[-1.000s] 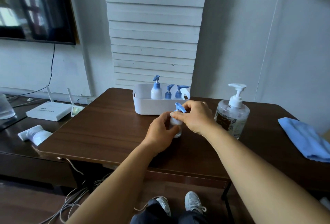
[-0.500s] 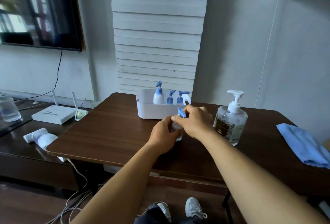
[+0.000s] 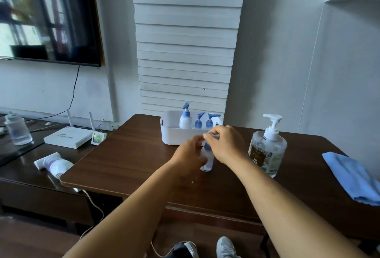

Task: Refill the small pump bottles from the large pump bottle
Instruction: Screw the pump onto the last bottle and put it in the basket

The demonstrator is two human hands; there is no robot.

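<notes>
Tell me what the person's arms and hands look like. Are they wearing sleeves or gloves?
Both arms are bare as far up as the picture shows: no sleeves are in view. The left hand and the right hand have no gloves, and I can see no watch, bracelet or ring. The hands are a bit blurred, so tiny things could be missed.

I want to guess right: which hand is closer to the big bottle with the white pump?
Right. The right hand is just beside the big bottle; the left hand sits farther away.
</notes>
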